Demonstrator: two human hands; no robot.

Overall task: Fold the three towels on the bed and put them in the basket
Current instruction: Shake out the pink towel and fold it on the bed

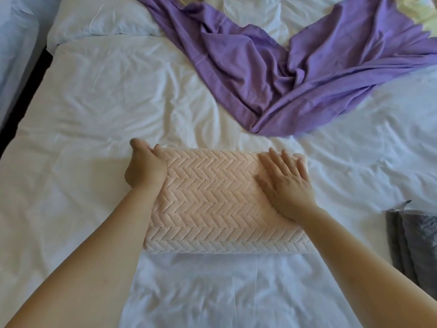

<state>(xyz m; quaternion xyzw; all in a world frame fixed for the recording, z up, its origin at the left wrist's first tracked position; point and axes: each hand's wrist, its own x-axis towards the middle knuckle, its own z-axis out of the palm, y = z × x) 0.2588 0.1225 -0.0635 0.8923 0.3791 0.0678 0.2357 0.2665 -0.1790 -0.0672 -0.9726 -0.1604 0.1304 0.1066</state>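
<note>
A: Item one?
B: Pink towel [212, 197], folded into a thick rectangle, lying flat on the bed [94, 102], near the middle of its near edge
A: Hands?
B: Left hand [145, 169] grips the towel's far left corner, thumb on top, fingers curled round the edge. Right hand [286, 183] lies flat on its far right part, fingers straight and slightly spread
A: Other stock?
B: Purple towel [295, 67], unfolded and rumpled, toward the far right corner; grey cloth [416, 242] at the right edge; white pillow [99, 20], far left corner
</note>
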